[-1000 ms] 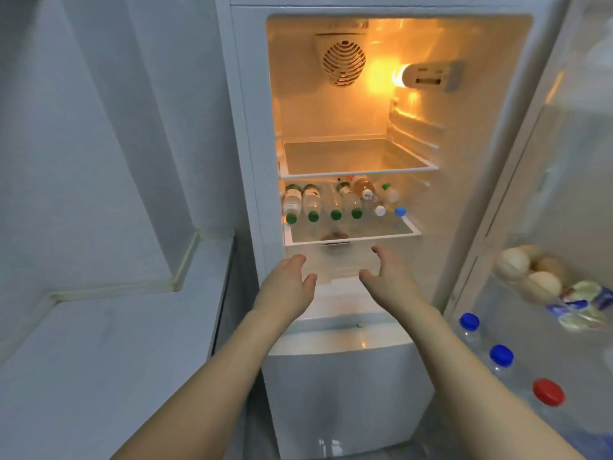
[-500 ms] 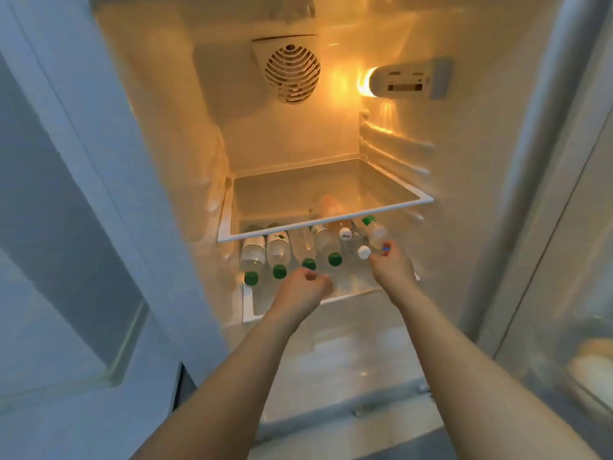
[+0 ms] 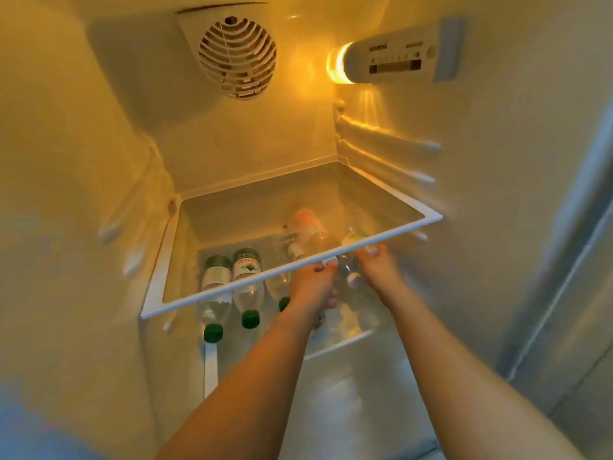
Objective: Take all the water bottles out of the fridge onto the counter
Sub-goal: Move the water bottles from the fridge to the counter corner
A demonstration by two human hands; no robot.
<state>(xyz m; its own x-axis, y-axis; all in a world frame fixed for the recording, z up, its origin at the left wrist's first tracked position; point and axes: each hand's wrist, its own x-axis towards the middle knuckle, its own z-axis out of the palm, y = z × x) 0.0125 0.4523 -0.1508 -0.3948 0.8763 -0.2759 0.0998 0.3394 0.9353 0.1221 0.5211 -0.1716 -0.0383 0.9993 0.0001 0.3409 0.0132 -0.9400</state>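
Two hands reach under the glass shelf [image 3: 292,263]: left hand [image 3: 311,287] and right hand [image 3: 378,270] each seemingly gripping lying bottles [image 3: 247,287] at five o'clock; draw them straight out, clearing the shelf.

- A round slatted fan vent [image 3: 237,58] sits on the back wall at about 11 o'clock, its cover tilted.
- A white control panel [image 3: 398,54] is mounted on the side wall at 1 o'clock, with a glowing yellow lamp [image 3: 336,63] at its rear end.
- A glass shelf [image 3: 292,270] with a white rim spans the middle, slightly below centre, bare on top.
- Moulded shelf rails [image 3: 428,146] run along the side wall at 2 o'clock; matching rails [image 3: 109,229] show at 9 o'clock.
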